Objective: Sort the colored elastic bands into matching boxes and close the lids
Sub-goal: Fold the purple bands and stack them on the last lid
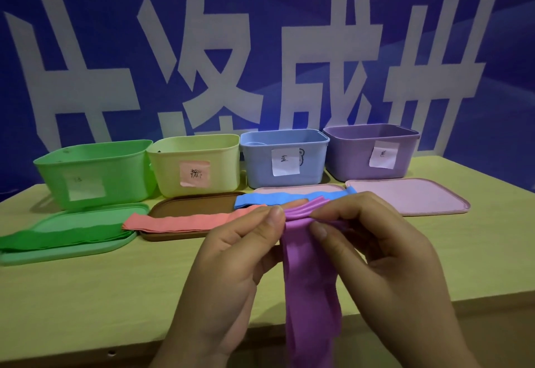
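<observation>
Holding a purple band pinched at its top fold above the table's near edge.
Its long axis runs vertically, the length hanging down between both wrists. The left hand and right hand each pinch the bunched top, fingers curled narrow, in front of the purple box.

- A staged demo or recording set, not a home.
- A blue banner with huge white characters fills the back, 10 to 2 o'clock.
- Labelled boxes line a plain counter at 12 o'clock.
</observation>
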Demonstrator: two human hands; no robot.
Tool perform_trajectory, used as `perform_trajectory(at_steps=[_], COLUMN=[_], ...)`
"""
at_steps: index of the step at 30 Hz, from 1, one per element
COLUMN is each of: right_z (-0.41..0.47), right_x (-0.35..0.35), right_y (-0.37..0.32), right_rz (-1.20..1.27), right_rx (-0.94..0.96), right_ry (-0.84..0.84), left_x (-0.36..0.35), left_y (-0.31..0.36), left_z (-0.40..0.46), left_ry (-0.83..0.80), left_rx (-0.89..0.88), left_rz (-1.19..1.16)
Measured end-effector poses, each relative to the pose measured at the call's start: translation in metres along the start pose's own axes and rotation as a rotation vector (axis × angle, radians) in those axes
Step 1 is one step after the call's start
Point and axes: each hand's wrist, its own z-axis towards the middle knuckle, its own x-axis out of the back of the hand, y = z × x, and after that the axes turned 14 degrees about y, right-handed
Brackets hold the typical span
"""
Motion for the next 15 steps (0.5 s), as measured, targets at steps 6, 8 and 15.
perform_trajectory(at_steps=[6,8,15], right_z=[-0.0011,-0.001,-0.0011], right_x=[-0.0027,-0.0025,-0.0029], right_y=[0.002,0.0021,0.0015], right_rz=[-0.021,-0.023,-0.02], right_rx=[0.031,0.035,0.027], right_ry=[0.019,0.022,0.058], left_x=[0.0028,0.0021,-0.0012], left_y=[-0.0027,-0.0036,-0.0069], left_z=[0.001,0.0008,-0.0006], left_ry=[0.04,0.047,0.024], left_rx=[-0.026,-0.053,-0.113], left_rz=[0.024,0.037,0.031])
